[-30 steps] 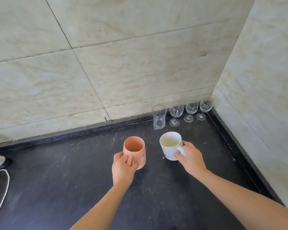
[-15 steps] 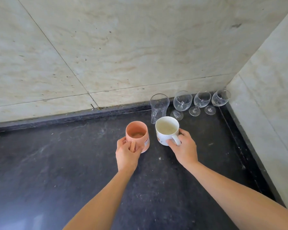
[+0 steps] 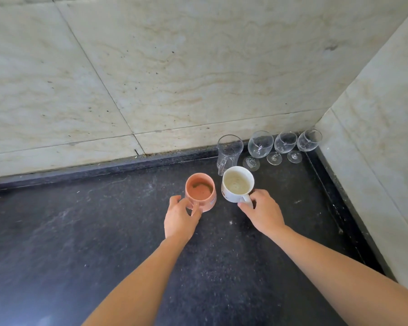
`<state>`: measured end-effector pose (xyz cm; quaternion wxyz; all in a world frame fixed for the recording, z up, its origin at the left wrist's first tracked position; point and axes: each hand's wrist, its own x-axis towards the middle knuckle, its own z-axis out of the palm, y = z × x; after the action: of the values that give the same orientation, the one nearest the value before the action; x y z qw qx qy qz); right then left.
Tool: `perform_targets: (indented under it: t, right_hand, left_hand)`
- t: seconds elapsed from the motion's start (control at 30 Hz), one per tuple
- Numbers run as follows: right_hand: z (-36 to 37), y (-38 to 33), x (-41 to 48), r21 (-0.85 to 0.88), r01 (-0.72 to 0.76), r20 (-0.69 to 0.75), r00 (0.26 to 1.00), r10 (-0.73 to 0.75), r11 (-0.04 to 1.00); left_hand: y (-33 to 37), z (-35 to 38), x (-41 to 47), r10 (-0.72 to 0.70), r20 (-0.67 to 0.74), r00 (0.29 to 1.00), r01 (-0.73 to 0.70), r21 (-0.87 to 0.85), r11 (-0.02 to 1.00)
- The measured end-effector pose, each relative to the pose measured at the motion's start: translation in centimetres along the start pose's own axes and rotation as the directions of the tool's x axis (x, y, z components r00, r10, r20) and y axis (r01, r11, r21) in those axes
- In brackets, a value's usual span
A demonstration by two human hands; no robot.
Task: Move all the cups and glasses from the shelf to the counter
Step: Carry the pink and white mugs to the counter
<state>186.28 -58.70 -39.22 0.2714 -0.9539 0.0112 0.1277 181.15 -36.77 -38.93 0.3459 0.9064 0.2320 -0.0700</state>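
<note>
An orange mug (image 3: 200, 190) stands upright on the dark counter (image 3: 80, 231), with my left hand (image 3: 179, 218) closed around its handle. Just to its right a white mug (image 3: 237, 183) stands upright, its handle gripped by my right hand (image 3: 263, 212). Both mugs look empty. Behind the white mug stands a clear glass mug (image 3: 229, 151). Three stemmed wine glasses (image 3: 283, 144) line up to its right, along the back wall into the corner.
Pale stone-tile walls rise behind the counter and along its right side, meeting in a corner by the wine glasses. A raised dark lip (image 3: 339, 196) runs along the counter's right edge. Open dark counter stretches to the left and toward me.
Both hands have carried the mugs farther back toward the wall and the row of glasses. The mugs now sit lower, on or just at the counter surface.
</note>
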Motion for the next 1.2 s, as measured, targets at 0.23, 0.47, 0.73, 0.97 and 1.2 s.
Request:
perform_targets:
  t: [0.23,0.47,0.73,0.97,1.2]
  right_hand:
    - [-4.1,-5.3,-1.9,-0.154,0.129,-0.127,0.981,-0.149,0.98]
    - [-4.6,-14.6,-5.1,-0.238,0.543,-0.021,0.826,-0.563,0.805]
    - [-1.9,-20.7,-14.0,-0.203,0.901,0.189,0.421,-0.887,0.384]
    - [3.2,-23.0,-26.9,-0.02,0.997,0.292,-0.07,-0.954,-0.079]
    - [6.3,-25.7,-45.7,0.116,0.86,0.223,-0.51,-0.831,-0.497]
  left_hand:
    - [0.0,-7.5,-2.6,0.113,-0.061,0.992,-0.107,0.085,0.991]
    - [-2.6,-15.1,-9.3,0.153,-0.243,0.958,-0.106,0.198,0.974]
    - [-9.1,-18.6,-24.3,0.014,-0.568,0.823,0.176,0.278,0.944]
    - [-14.0,-16.8,-43.3,-0.184,-0.749,0.636,0.503,0.222,0.835]
    - [-16.6,-15.3,-63.5,-0.337,-0.87,0.361,0.81,0.113,0.575]
